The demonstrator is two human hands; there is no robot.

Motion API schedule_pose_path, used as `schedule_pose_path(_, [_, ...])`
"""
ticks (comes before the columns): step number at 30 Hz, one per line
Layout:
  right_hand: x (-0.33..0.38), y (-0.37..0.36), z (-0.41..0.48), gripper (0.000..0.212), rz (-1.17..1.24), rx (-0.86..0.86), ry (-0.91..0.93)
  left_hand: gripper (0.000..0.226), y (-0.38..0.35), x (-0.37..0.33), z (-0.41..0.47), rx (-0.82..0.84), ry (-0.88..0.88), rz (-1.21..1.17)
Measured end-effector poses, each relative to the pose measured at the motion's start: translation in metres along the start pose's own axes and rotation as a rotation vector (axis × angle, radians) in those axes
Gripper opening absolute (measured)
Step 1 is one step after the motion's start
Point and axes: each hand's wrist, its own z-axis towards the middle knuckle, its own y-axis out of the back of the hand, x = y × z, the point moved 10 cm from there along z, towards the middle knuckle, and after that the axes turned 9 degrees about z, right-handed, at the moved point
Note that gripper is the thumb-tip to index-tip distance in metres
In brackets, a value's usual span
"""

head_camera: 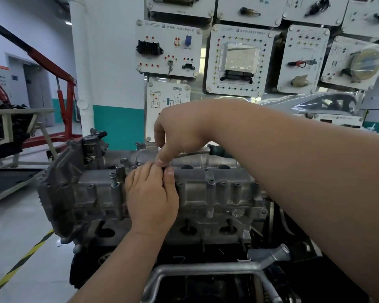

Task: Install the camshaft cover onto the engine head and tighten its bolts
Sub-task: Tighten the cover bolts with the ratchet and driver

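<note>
Since the camshaft cover (206,193) already sits across the middle of the frame on the engine head (206,231), the placing step looks done and the bolting appears under way. Several bolts (211,183) stand in their holes along the cover; how tight they are cannot be told. A tool with a green handle (219,150) lies on top of the cover, behind the right forearm. At centre, the left hand (149,197) and the right hand (179,130) meet, each grip pinched together on a small dark piece (164,169), probably a bolt being started by hand. Final tightening is likely still to come.

No surface shows; the engine rests over a grey tube frame (206,270) at the bottom. White training panels (239,60) fill the upper right, a red hoist (67,101) stands at left, and the pale floor (20,226) carries a yellow-black stripe (20,265) at lower left.
</note>
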Motion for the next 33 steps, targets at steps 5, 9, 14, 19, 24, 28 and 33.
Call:
schedule_pose_path(5, [0.009,-0.003,-0.001,0.037,0.0,-0.056,-0.009,0.042,-0.002,0.002,-0.001,0.041,0.055,-0.045])
schedule_pose_path(9, [0.021,-0.006,0.005,0.039,0.033,-0.157,-0.05,0.038,-0.008,0.016,-0.003,0.113,0.229,-0.138])
schedule_pose_path(14, [0.02,-0.011,0.005,0.042,0.021,-0.074,-0.096,0.049,-0.01,0.008,0.0,0.161,0.191,-0.052])
schedule_pose_path(19, [0.015,-0.004,-0.01,0.042,0.046,-0.027,-0.073,0.04,-0.018,0.01,0.0,0.26,0.232,-0.054])
schedule_pose_path(24, [0.004,0.003,-0.016,0.028,0.01,-0.015,-0.024,0.048,-0.008,0.001,0.006,0.157,0.047,0.035])
schedule_pose_path(28, [0.004,0.001,-0.014,0.034,0.115,0.014,0.005,0.047,-0.005,0.0,0.006,0.107,0.055,0.021])
schedule_pose_path(33, [-0.002,0.0,-0.006,0.029,0.046,0.008,-0.073,0.032,-0.004,0.003,0.007,0.096,0.099,-0.025])
